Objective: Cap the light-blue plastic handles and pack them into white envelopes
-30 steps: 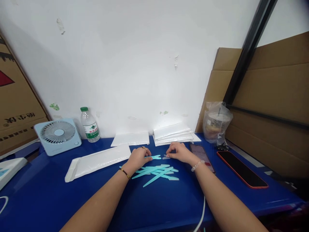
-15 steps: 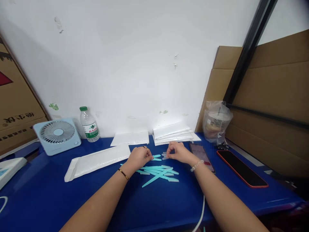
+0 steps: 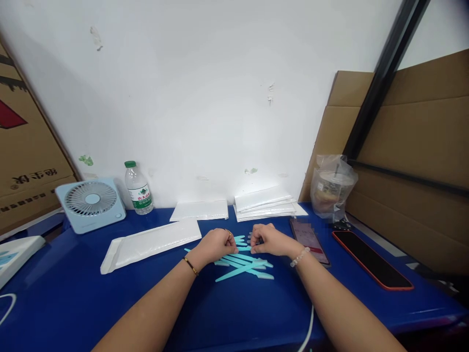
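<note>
A teal eyebrow razor (image 3: 244,249) spans the gap between my two hands, just above the blue table. My left hand (image 3: 216,245) is closed in a pinch on one end of it. On the other end are the pinched fingers of my right hand (image 3: 271,239), which partly hide that tip. In front of both hands lies a loose, crossed pile of teal eyebrow razors (image 3: 242,268). Behind the held one, a few more razor handles (image 3: 239,239) show, with clear tips (image 3: 249,238) partly covered by my right hand.
White padded mailers (image 3: 152,244) lie at left, and a stack of them (image 3: 264,203) rests by the wall. A fan (image 3: 91,203) and a water bottle (image 3: 139,190) stand back left. Two phones (image 3: 372,259), (image 3: 309,239) and a bagged drink cup (image 3: 331,190) are at right.
Both hands have come slightly nearer the pile, and a razor now stretches between them. The razors behind the hands stay put; the view has shifted a little.
</note>
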A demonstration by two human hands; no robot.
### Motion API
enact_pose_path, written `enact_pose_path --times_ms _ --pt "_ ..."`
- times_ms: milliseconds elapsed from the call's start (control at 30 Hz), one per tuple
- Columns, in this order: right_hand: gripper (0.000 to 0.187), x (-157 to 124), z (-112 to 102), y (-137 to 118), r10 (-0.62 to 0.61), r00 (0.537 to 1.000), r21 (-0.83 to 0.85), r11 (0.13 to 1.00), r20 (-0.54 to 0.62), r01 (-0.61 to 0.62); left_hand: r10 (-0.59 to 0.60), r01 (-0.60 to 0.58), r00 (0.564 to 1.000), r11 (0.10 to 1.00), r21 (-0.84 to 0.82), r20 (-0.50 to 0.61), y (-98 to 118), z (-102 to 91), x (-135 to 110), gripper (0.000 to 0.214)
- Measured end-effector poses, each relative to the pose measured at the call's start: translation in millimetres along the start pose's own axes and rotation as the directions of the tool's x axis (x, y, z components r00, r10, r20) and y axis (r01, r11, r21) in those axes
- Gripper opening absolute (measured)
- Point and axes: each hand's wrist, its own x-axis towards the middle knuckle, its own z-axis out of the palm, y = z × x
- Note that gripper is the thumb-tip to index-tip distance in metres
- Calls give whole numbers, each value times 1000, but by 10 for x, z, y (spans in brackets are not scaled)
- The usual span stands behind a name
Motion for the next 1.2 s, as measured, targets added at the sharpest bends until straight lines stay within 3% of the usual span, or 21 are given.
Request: enact_pose_path --times_ms 233,333,400,467,567,700,867,1000,1200 --pt "16 -43 -127 104 137 982 -5 990 -129 -139 -106 116 982 992 54 -154 -134 -166 -54 24" --pt "12 -77 -167 44 89 989 19 996 -119 -88 19 -9 990 998 70 -143 -67 -149 -87 35" --pt "13 -98 -185 2 40 997 45 998 -70 -37 111 -106 991 992 67 -78 -2 -92 -86 27" --pt "16 -109 -185 -20 13 1000 49 999 -21 -12 125 -124 992 991 57 -24 42 -24 -68 19" --pt "19 -100 -145 -19 -4 1000 32 999 14 4 66 -65 998 996 52 -11 43 36 -37 14" --pt "13 -64 -81 7 -34 998 70 997 54 30 23 -20 996 999 44 -86 3 -8 -37 14" --pt "16 -33 -55 52 17 1000 185 983 -22 -12 -44 44 991 999 -7 -129 24 -91 -66 15" --pt "17 -25 -41 112 36 999 249 968 -13 -31 -43 49 986 998 34 -162 31 -116 -84 14" --pt "24 -50 -98 171 108 994 246 964 -19 -100 -132 145 977 988 62 -170 -130 -221 -144 13"
